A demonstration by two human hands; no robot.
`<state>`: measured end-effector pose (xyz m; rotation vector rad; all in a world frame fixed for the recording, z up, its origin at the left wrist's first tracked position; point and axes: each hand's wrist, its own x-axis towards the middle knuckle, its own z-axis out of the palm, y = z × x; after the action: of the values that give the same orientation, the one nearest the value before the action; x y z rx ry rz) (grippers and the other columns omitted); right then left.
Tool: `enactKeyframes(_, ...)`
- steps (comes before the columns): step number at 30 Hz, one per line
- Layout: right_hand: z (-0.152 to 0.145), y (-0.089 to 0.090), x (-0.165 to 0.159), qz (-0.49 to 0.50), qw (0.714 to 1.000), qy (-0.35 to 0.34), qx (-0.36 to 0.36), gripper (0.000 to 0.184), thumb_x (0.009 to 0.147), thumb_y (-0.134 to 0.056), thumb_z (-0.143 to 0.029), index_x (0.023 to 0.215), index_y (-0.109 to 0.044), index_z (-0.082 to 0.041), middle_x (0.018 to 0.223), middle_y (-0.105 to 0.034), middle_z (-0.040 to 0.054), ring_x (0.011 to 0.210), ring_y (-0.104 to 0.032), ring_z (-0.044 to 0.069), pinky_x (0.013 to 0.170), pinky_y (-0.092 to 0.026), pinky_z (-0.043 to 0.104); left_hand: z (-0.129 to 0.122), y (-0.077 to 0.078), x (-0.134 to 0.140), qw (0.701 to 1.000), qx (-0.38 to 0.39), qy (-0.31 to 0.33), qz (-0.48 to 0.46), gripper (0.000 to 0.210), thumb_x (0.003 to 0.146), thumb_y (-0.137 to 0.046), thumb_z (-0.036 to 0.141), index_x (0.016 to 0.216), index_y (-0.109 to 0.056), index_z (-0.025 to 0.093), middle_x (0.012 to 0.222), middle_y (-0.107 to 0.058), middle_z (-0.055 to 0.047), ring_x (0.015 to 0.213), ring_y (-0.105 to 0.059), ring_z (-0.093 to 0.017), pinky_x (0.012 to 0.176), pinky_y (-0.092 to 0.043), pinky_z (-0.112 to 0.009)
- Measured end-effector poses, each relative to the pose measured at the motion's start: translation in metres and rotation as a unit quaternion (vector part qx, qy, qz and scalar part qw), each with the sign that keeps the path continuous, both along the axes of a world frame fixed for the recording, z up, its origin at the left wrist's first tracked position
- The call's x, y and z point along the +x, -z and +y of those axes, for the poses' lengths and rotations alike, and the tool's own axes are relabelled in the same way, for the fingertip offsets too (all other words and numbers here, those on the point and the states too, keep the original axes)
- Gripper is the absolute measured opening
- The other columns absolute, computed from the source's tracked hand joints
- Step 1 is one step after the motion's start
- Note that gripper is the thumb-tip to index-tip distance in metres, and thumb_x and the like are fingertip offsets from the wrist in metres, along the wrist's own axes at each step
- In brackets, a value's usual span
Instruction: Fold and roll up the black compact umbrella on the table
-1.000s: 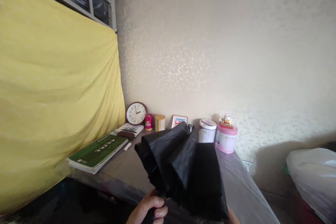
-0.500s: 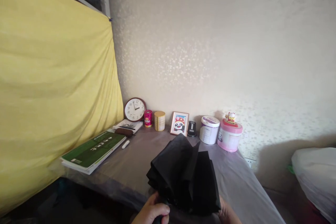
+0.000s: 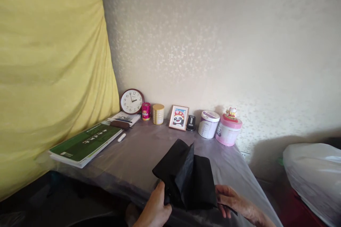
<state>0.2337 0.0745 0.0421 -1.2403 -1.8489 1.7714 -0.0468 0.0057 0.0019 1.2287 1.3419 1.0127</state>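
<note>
A black folding umbrella (image 3: 186, 177) is collapsed with its cloth loose and creased, held over the near side of the table. My left hand (image 3: 157, 205) is closed round the handle end at its lower left; most of the handle is hidden. At the lower right edge of the cloth, my right hand (image 3: 229, 200) pinches the fabric with bent fingers. A thin dark strap (image 3: 230, 210) sticks out from under those fingers.
Along the wall on the table (image 3: 144, 156) stand a clock (image 3: 132, 101), a pink tin (image 3: 146, 111), a yellow tin (image 3: 158, 114), a panda picture frame (image 3: 178, 117) and two tubs (image 3: 209, 124). A green book (image 3: 86, 143) lies left. A white bag (image 3: 310, 170) is beyond the right edge.
My right hand has come into fuller view at the umbrella's right edge, and a strap now shows at its fingers. The cloth has shifted and looks narrower. The camera view has tilted down slightly.
</note>
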Motion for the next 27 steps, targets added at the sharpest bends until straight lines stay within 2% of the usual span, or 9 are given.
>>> enactKeyframes(2, -0.002, 0.001, 0.012, -0.036, 0.999, 0.023, 0.018, 0.031, 0.076, -0.055, -0.047, 0.072, -0.055, -0.017, 0.054, -0.059, -0.0005, 0.045, -0.052, 0.009, 0.046, -0.037, 0.019, 0.0, 0.001, 0.003, 0.989, 0.041, -0.011, 0.141, 0.069, 0.061, -0.053, 0.012, 0.128, -0.038, 0.016, 0.127, -0.049, -0.014, 0.1, -0.057, -0.022, 0.079, -0.042, -0.026)
enactKeyframes(4, 0.0, -0.003, 0.018, -0.081, 0.989, 0.068, 0.106, 0.032, 0.078, -0.053, -0.049, 0.071, -0.057, -0.018, 0.061, -0.062, 0.0017, 0.054, -0.057, 0.013, 0.051, -0.042, 0.022, -0.002, 0.0, 0.008, 0.963, 0.045, -0.002, 0.265, 0.073, 0.061, -0.051, 0.008, 0.132, -0.034, 0.015, 0.138, -0.036, -0.018, 0.103, -0.056, -0.026, 0.082, -0.041, -0.03)
enactKeyframes(8, 0.008, -0.026, 0.002, -0.145, 0.899, 0.187, 0.369, 0.029, 0.082, -0.048, -0.047, 0.085, -0.062, -0.022, 0.079, -0.066, 0.0033, 0.072, -0.061, 0.018, 0.067, -0.049, 0.028, -0.004, -0.004, 0.019, 0.93, 0.032, 0.038, 0.364, 0.077, 0.06, -0.047, 0.003, 0.135, -0.031, 0.012, 0.139, -0.033, -0.023, 0.084, -0.064, -0.027, 0.069, -0.045, -0.033)
enactKeyframes(10, 0.012, -0.038, -0.018, -0.141, 0.863, 0.169, 0.455, 0.026, 0.086, -0.044, -0.041, 0.095, -0.061, -0.024, 0.092, -0.066, 0.005, 0.082, -0.061, 0.019, 0.074, -0.049, 0.029, -0.004, -0.005, 0.022, 0.925, 0.04, 0.044, 0.375, 0.078, 0.058, -0.046, 0.001, 0.134, -0.033, 0.011, 0.136, -0.037, -0.023, 0.079, -0.064, -0.027, 0.065, -0.045, -0.032)
enactKeyframes(12, 0.017, -0.044, -0.04, -0.145, 0.836, 0.108, 0.518, 0.025, 0.089, -0.04, -0.033, 0.105, -0.058, -0.025, 0.096, -0.064, 0.0048, 0.083, -0.061, 0.017, 0.074, -0.049, 0.028, -0.004, -0.005, 0.023, 0.924, 0.04, 0.056, 0.376, 0.08, 0.057, -0.046, 0.001, 0.134, -0.032, 0.011, 0.135, -0.038, -0.023, 0.08, -0.064, -0.027, 0.064, -0.045, -0.032)
enactKeyframes(17, 0.033, -0.04, -0.077, -0.221, 0.765, 0.009, 0.605, 0.034, 0.091, -0.035, -0.021, 0.121, -0.05, -0.026, 0.098, -0.061, 0.0045, 0.078, -0.062, 0.014, 0.066, -0.05, 0.024, -0.002, 0.0, 0.014, 0.953, 0.043, 0.09, 0.285, 0.077, 0.061, -0.05, 0.009, 0.135, -0.029, 0.015, 0.132, -0.04, -0.018, 0.096, -0.06, -0.026, 0.078, -0.045, -0.03)
enactKeyframes(21, 0.045, -0.035, -0.087, -0.258, 0.739, -0.008, 0.623, 0.029, 0.093, -0.033, -0.022, 0.11, -0.056, -0.024, 0.093, -0.06, 0.0036, 0.073, -0.062, 0.013, 0.061, -0.047, 0.022, -0.001, 0.005, 0.011, 0.962, 0.067, 0.102, 0.244, 0.076, 0.061, -0.05, 0.01, 0.135, -0.028, 0.011, 0.13, -0.042, -0.019, 0.114, -0.049, -0.026, 0.091, -0.039, -0.03)
enactKeyframes(23, 0.049, -0.036, -0.09, -0.264, 0.735, -0.01, 0.625, 0.028, 0.093, -0.033, -0.023, 0.102, -0.059, -0.024, 0.09, -0.06, 0.0027, 0.071, -0.062, 0.012, 0.059, -0.045, 0.021, -0.001, 0.009, 0.013, 0.96, 0.067, 0.094, 0.257, 0.076, 0.062, -0.049, 0.01, 0.135, -0.03, 0.01, 0.129, -0.044, -0.019, 0.11, -0.052, -0.027, 0.088, -0.041, -0.031)
enactKeyframes(27, 0.058, -0.039, -0.096, -0.272, 0.724, 0.018, 0.633, 0.029, 0.095, -0.031, -0.025, 0.099, -0.06, -0.024, 0.089, -0.061, 0.0022, 0.07, -0.061, 0.011, 0.056, -0.042, 0.019, -0.003, 0.019, 0.02, 0.941, 0.036, 0.082, 0.326, 0.082, 0.062, -0.045, 0.005, 0.139, -0.022, 0.02, 0.138, -0.037, -0.017, 0.088, -0.064, -0.028, 0.071, -0.045, -0.032)
